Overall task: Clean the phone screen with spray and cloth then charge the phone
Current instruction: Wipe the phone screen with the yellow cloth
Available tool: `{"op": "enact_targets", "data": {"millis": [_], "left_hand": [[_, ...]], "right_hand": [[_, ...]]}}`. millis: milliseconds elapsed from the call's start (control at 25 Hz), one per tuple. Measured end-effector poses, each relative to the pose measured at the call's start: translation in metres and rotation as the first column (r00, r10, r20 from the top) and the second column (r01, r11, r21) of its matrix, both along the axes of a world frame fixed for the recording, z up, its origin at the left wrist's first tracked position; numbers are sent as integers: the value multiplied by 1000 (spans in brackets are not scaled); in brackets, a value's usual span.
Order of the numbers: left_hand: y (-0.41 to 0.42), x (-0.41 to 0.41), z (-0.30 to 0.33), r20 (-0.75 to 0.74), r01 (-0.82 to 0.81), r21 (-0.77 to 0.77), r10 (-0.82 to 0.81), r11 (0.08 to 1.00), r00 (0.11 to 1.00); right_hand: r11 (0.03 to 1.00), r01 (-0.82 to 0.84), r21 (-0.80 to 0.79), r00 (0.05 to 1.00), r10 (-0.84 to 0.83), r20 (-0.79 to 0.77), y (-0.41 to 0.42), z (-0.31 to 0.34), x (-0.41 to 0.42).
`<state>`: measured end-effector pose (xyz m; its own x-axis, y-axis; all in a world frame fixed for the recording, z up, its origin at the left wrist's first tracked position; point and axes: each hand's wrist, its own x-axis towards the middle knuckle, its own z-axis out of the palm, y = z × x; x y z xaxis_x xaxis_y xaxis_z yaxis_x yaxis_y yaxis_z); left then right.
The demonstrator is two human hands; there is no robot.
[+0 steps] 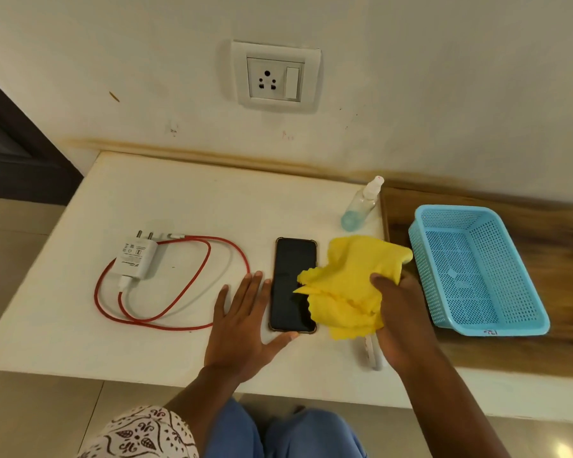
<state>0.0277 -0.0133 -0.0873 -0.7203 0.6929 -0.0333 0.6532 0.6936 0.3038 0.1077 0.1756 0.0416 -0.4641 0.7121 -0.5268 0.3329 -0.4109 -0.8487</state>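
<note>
A black phone (290, 285) lies screen up on the white table (179, 200). My left hand (242, 328) rests flat beside it, fingers spread, thumb touching the phone's near edge. My right hand (401, 319) grips a yellow cloth (351, 282), whose left corner lies over the phone's right side. A clear spray bottle (361, 206) with a little blue liquid stands behind the cloth. A white charger (135, 259) with a red cable (179, 289) lies to the left. A wall socket (275, 77) is above the table.
A blue plastic basket (477, 272) sits on the wooden surface (549, 233) to the right. A small white object (372, 352) lies near the table's front edge, partly under my right hand. The table's front edge runs just below my wrists.
</note>
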Motion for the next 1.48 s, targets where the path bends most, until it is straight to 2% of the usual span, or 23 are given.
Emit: {"op": "enact_targets", "data": {"millis": [40, 80, 160, 200, 280, 360, 440, 520, 640, 720, 920, 1120, 1480], "left_hand": [[0, 0, 0, -3, 1, 0, -1, 1000, 1000], [0, 0, 0, -5, 2, -2, -2, 1000, 1000], [0, 0, 0, -5, -2, -6, 2, 1000, 1000], [0, 0, 0, -6, -4, -9, 4, 1000, 1000], [0, 0, 0, -13, -4, -14, 4, 1000, 1000], [0, 0, 1, -27, -3, -16, 2, 1000, 1000], [0, -1, 2, -33, -2, -7, 2, 1000, 999], [1, -1, 2, -27, -2, 3, 2, 1000, 1000], [0, 1, 2, -15, -11, 2, 11, 1000, 1000], [0, 0, 2, -10, -15, -1, 15, 1000, 1000], [1, -1, 3, -17, -9, -3, 9, 1000, 1000], [1, 0, 4, -15, -10, -10, 10, 1000, 1000], [0, -1, 5, -6, -6, -10, 6, 1000, 1000]], "right_hand": [[999, -7, -35, 1000, 7, -10, -3, 1, -1], [1000, -31, -4, 1000, 31, 0, -5, 2, -2], [961, -168, 221, 984, 151, 93, -7, 6, -8], [887, -282, 365, 957, 233, 173, -8, 10, -14], [650, -443, 618, 897, 315, 311, -12, 19, -29], [418, -455, 787, 881, 343, 327, -13, 26, -47], [221, -439, 871, 860, 384, 336, -9, 23, -68], [105, -567, 817, 779, 392, 490, -5, 5, -88], [2, -814, 580, 506, 490, 709, -8, -40, -100], [-84, -862, 499, 387, 527, 757, -13, -69, -99], [-80, -825, 559, 432, 548, 716, -11, -92, -95], [-97, -819, 566, 417, 576, 703, -6, -98, -90], [-46, -753, 657, 494, 620, 610, -19, -105, -62]]}}
